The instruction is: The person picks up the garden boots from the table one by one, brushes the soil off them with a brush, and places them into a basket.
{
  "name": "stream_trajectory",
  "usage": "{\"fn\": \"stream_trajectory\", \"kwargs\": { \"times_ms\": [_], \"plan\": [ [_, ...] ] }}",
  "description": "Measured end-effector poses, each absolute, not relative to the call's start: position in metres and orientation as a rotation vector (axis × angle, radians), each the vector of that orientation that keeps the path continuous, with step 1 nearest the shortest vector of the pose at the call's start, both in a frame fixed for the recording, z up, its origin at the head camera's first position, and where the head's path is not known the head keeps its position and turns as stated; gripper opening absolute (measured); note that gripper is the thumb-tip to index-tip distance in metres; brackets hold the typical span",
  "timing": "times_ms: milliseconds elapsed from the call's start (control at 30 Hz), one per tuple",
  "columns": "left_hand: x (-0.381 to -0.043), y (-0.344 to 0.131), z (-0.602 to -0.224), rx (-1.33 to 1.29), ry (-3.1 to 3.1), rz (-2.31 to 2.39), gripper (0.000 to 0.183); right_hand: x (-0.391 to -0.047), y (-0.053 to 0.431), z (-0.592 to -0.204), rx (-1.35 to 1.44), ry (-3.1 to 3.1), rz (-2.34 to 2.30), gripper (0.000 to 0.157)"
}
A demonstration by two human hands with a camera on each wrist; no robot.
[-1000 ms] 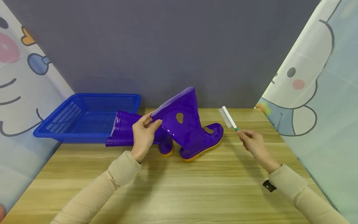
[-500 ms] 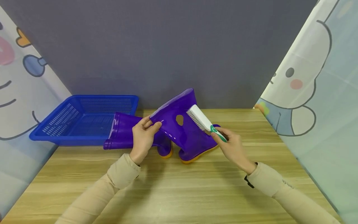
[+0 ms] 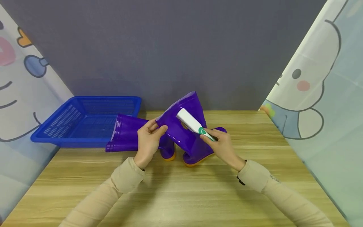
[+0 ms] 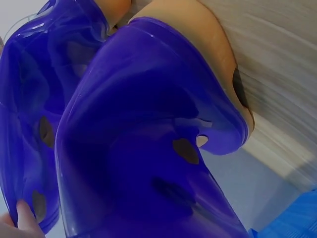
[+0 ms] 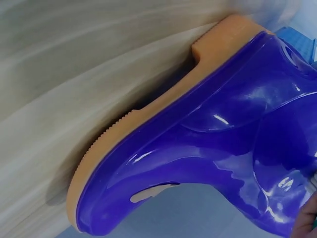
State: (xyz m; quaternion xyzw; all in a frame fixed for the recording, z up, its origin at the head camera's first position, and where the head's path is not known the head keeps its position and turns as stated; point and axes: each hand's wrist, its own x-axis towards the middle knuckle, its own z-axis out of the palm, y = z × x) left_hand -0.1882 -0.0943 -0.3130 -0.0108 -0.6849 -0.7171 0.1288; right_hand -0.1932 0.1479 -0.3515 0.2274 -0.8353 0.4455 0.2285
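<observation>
A purple rain boot [image 3: 195,107] with an orange sole stands on the table, its shaft leaning left. My left hand [image 3: 148,138] pinches the rim of that shaft between thumb and fingers, also seen in the left wrist view as a hand [image 4: 22,225] at the bottom left. My right hand [image 3: 222,145] grips the green-and-white handle of a scrub brush [image 3: 190,120]. The brush head lies over the shaft, bristles toward it, partly covering a tan patch. In the right wrist view, another tan patch [image 5: 151,192] shows on the boot's foot. A second purple rain boot [image 3: 127,134] lies behind my left hand.
A blue plastic basket [image 3: 56,138] stands at the back left, right beside the lying boot's opening. A grey panel [image 3: 181,47] closes off the back of the wooden table [image 3: 181,195]. Printed cartoon sheets [image 3: 306,75] flank both sides.
My right hand has brought the brush leftward from beside the boot onto its shaft, over the tan patch. The left hand keeps its hold on the rim, shifting slightly right.
</observation>
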Motion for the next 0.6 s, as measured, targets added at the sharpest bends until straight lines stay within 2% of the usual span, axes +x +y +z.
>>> {"fn": "stream_trajectory", "kwargs": {
  "times_ms": [600],
  "plan": [
    [-0.1893,-0.1027,-0.3180,-0.036,-2.043,-1.973,0.033,-0.1917,0.1524,-0.3481,0.676,-2.383,0.933,0.026]
  ]
}}
